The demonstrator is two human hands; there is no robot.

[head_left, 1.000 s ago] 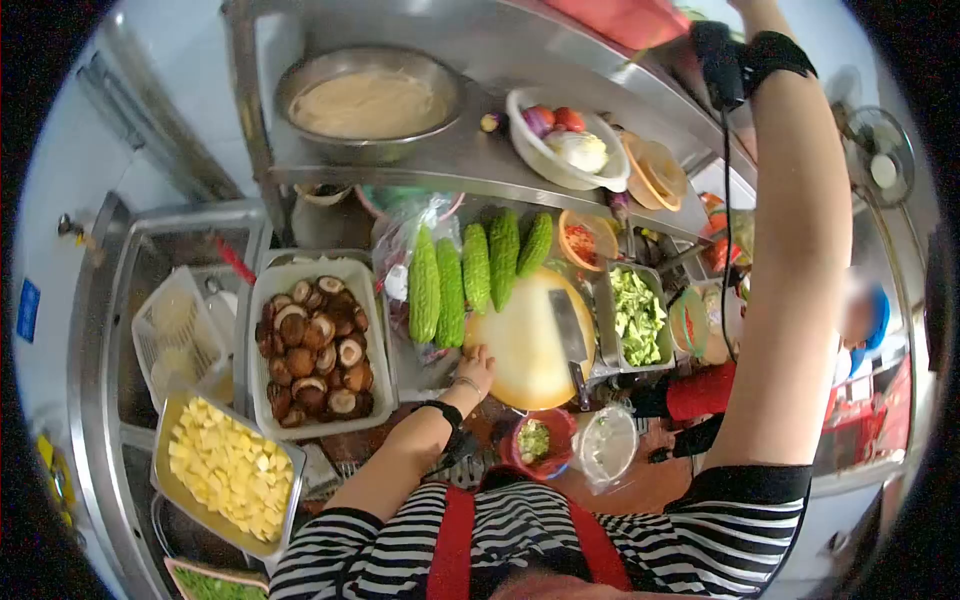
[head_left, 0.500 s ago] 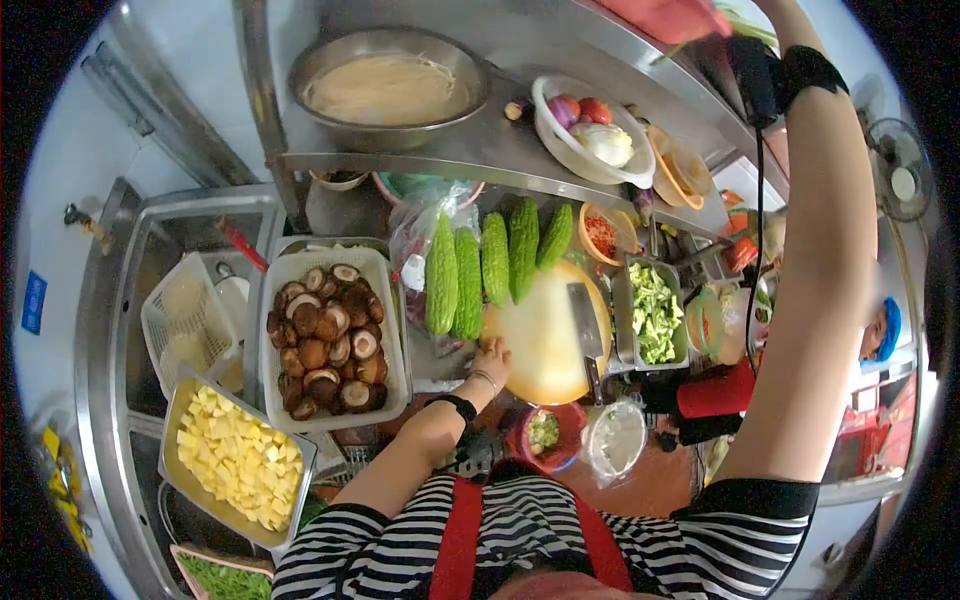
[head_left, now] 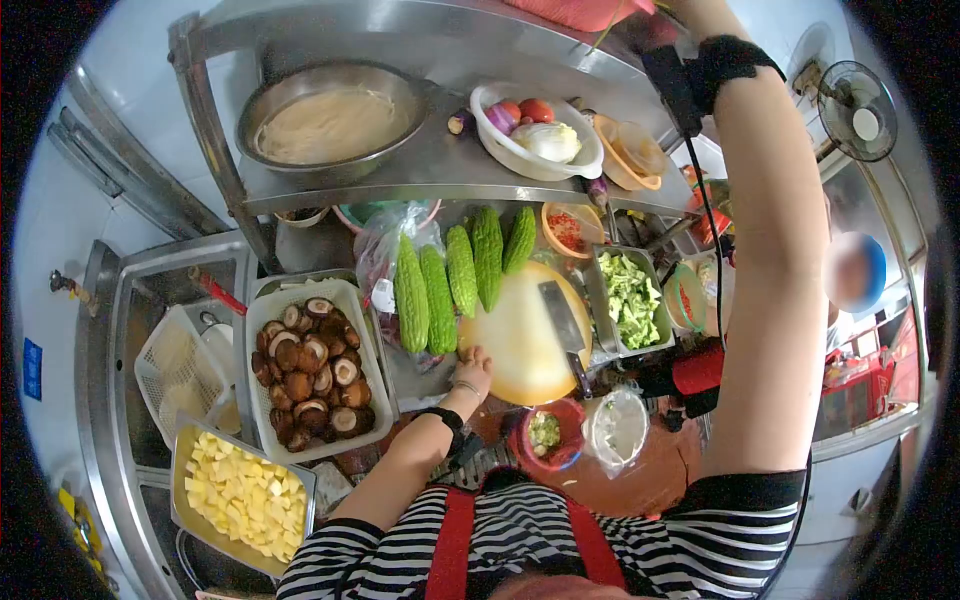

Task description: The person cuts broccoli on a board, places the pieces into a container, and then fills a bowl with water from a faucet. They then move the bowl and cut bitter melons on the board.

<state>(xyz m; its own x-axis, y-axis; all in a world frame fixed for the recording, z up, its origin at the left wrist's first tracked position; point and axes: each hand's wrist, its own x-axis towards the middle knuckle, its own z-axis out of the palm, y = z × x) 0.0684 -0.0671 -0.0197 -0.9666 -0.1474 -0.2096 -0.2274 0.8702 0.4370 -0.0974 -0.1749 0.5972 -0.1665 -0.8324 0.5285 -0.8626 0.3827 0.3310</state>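
Note:
My left hand (head_left: 474, 374) rests at the left edge of the round cutting board (head_left: 515, 340), its fingers apart and holding nothing. On the board's right side lies a cleaver (head_left: 563, 325). Several bitter melons (head_left: 460, 270) lie side by side behind the board, the two leftmost just beyond my left hand. My right arm stretches up to the top shelf, where my right hand (head_left: 700, 17) is near a red-pink basket (head_left: 590, 10). That hand is cut off by the frame edge and blurred, so its fingers do not show.
Left are a basket of shiitake mushrooms (head_left: 312, 375), a tray of diced potatoes (head_left: 240, 490) and a sink (head_left: 135, 330). A tray of chopped greens (head_left: 632, 305) stands right. Noodles soak in a steel bowl (head_left: 330, 115) on the shelf. A person in a blue cap (head_left: 868, 272) is at right.
The view has shifted, so the shelf and counter appear further left. My right hand has moved slightly left along the top shelf by the red-pink basket. My left hand stays at the board's edge.

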